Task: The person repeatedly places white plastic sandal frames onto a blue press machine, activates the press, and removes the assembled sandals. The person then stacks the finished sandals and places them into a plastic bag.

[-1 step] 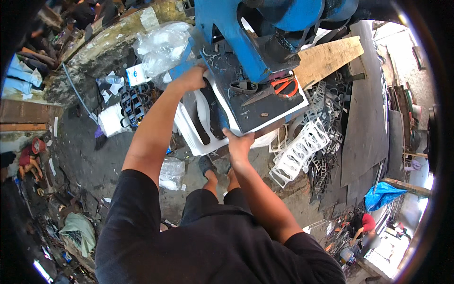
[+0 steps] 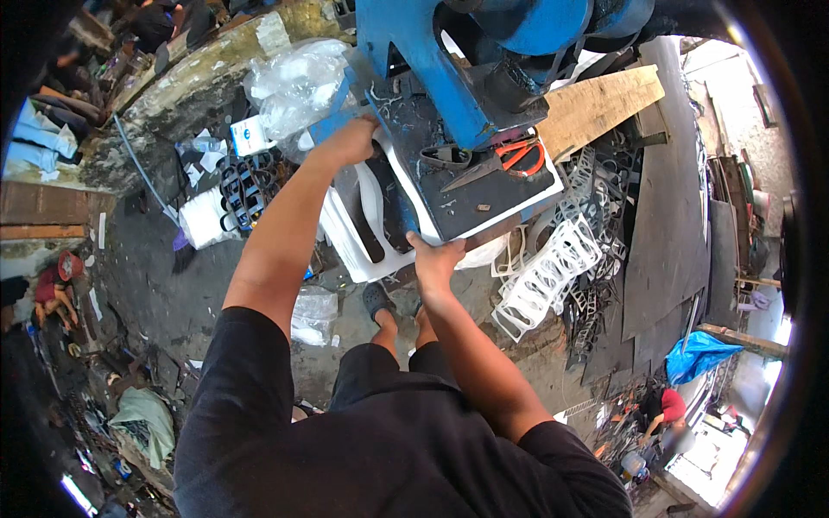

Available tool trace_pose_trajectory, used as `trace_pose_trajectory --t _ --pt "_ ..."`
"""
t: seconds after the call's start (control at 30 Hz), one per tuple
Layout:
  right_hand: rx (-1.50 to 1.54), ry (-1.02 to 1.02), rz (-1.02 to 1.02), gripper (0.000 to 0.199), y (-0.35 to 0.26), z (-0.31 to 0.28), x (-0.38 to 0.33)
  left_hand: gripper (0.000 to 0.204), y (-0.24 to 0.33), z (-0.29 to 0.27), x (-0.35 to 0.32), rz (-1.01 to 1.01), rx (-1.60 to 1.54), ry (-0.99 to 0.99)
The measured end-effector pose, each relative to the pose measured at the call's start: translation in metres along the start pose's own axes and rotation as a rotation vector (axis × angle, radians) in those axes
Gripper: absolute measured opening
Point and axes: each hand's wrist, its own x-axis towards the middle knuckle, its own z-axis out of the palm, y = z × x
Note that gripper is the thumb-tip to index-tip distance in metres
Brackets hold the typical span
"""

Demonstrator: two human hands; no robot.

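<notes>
Head view: the white sheet (image 2: 371, 203) lies at the left edge of the black board (image 2: 471, 205), beneath the blue machine (image 2: 423, 73), and runs under that board, its white margin showing along the near and right edges; the left hand (image 2: 352, 142) is closed on the sheet's far part, fingertips hidden; the right hand (image 2: 438, 259) grips the near edge, thumb on top, fingers mostly out of sight.

Progress, as judged: the exposed portion is already cut through with long openings; the covered portion is taken to be what is left, though its condition cannot be told.

Count: two hands; one black board; one pair of red-handled scissors (image 2: 498, 166), lying on it; one dark loop (image 2: 445, 158) beside them; one wooden board (image 2: 600, 104); at least two openings in the sheet; layers of sheet, uncertain; white lattice offcuts (image 2: 548, 276), overlapping, number not determinable.
</notes>
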Motion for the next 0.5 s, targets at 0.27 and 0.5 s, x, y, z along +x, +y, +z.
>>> trace_pose_trajectory --t 0.27,0.5 --pt "-0.076 0.023 -0.035 0.077 -0.015 0.008 0.009 0.043 -0.017 0.001 0.016 -0.167 -0.01 -0.099" --pt "0.291 -0.195 0.052 0.055 -0.023 -0.019 0.01 0.036 -0.017 0.003 -0.006 -0.084 0.172 0.236"
